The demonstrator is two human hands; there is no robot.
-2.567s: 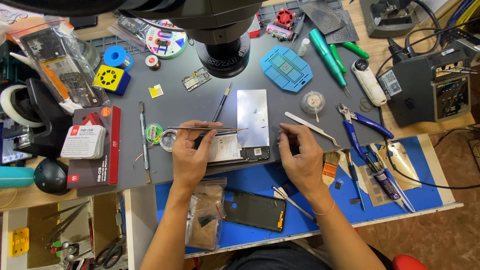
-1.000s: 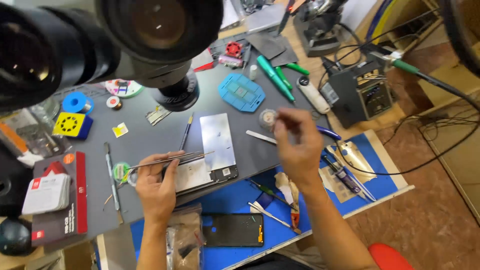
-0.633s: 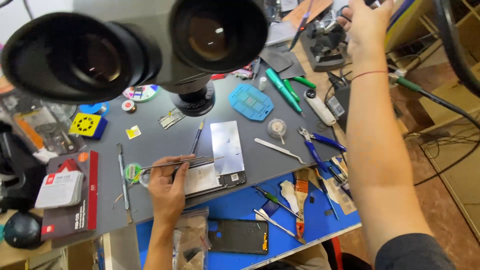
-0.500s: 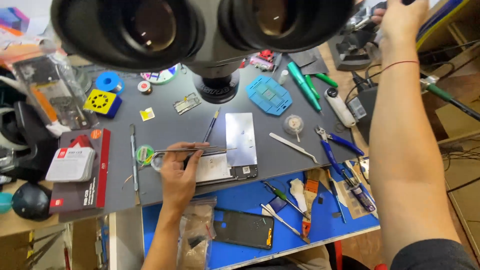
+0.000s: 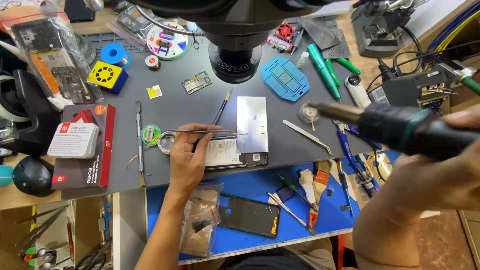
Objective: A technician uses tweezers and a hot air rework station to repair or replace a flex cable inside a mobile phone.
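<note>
My left hand (image 5: 187, 157) rests on the grey work mat (image 5: 175, 107) and holds thin metal tweezers (image 5: 205, 132), whose tips reach across an opened phone (image 5: 235, 152) with a shiny metal plate (image 5: 251, 123). My right hand (image 5: 440, 172) is raised close to the camera at the right and grips a black hot-air handle (image 5: 400, 131) with a metal nozzle pointing left, above the mat.
A microscope head (image 5: 235, 55) hangs over the mat. A phone back cover (image 5: 249, 215) and a plastic bag (image 5: 200, 227) lie on the blue mat (image 5: 310, 220). Pliers, a brush, screwdrivers and spare tweezers (image 5: 307, 136) lie at right. A rework station (image 5: 415, 90) stands far right.
My right hand reached up to the station at the far right and has come back holding the hot-air handle. My left hand stayed on the phone with the tweezers.
</note>
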